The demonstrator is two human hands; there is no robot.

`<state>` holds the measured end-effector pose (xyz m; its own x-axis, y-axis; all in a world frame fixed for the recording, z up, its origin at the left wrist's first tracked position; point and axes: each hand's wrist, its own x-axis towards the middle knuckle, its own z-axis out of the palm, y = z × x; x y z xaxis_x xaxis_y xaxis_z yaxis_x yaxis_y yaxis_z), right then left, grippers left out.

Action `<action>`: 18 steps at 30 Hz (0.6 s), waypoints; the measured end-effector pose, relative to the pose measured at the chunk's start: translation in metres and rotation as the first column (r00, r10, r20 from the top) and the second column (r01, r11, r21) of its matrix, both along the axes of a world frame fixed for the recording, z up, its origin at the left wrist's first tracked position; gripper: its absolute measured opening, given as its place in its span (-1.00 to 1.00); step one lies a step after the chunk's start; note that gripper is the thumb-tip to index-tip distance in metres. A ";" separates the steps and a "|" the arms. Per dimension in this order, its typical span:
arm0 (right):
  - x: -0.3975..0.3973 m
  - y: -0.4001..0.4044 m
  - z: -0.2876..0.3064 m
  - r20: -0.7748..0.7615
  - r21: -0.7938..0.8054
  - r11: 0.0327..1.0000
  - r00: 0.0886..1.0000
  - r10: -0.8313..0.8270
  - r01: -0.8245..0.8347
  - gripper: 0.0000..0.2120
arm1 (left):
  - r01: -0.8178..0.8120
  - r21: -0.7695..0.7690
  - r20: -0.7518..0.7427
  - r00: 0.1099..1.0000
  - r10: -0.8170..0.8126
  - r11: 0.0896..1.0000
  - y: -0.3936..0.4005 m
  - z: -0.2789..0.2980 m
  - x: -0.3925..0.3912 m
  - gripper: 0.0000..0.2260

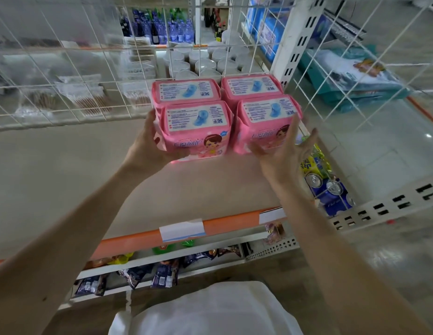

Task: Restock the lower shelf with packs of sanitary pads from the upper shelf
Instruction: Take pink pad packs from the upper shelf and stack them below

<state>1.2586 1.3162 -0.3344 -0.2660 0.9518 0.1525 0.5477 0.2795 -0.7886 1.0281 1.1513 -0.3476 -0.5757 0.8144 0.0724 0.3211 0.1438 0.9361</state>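
Several pink packs of sanitary pads stand on a beige shelf [77, 170] with an orange front strip, near its back right corner. My left hand [150, 143] grips the left side and underside of the front left pack [198, 126], which is lifted slightly at the front. My right hand [285, 151] presses against the front and right side of the front right pack [266, 117], fingers spread. Two more packs, the back left pack [186, 89] and the back right pack [251, 84], stand behind them against the wire grid.
A white wire grid [65, 76] backs the shelf, with a slotted upright post [293, 42] at the right corner. Lower shelves [162, 269] hold dark snack packets. Drink cans [329, 187] sit to the right, and blue packages lie beyond the grid.
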 end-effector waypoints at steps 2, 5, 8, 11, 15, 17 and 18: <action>-0.009 -0.006 -0.011 -0.056 0.053 0.997 0.996 0.066 -0.063 0.18 | -0.013 -0.021 0.004 1.000 0.013 1.000 -0.003 -0.001 -0.004 0.04; -0.020 -0.009 -0.012 -0.137 0.064 0.997 0.989 0.047 -0.038 0.10 | -0.043 -0.085 0.037 0.998 0.047 0.995 -0.008 0.001 -0.009 0.22; -0.029 -0.010 -0.010 -0.137 0.040 0.999 0.990 0.015 -0.010 0.00 | 0.005 -0.117 0.015 1.000 -0.004 0.993 -0.010 0.004 -0.009 0.15; -0.033 -0.013 -0.012 -0.115 0.067 0.998 0.993 0.005 0.002 -0.03 | 0.005 -0.146 -0.040 0.999 -0.011 0.989 -0.006 0.006 -0.003 -0.09; -0.033 -0.011 -0.014 -0.094 0.056 0.998 0.995 -0.015 0.020 -0.03 | -0.030 -0.171 -0.104 0.994 0.012 0.985 0.001 0.009 0.001 -0.30; -0.036 -0.011 -0.013 -0.086 0.066 0.997 0.996 -0.034 0.040 -0.04 | -0.044 -0.177 -0.125 0.992 0.022 0.983 0.005 0.009 -0.001 -0.36; -0.038 -0.011 -0.012 -0.080 0.071 0.996 0.996 -0.042 0.048 -0.05 | -0.057 -0.181 -0.141 0.989 0.031 0.982 0.007 0.009 -0.002 -0.38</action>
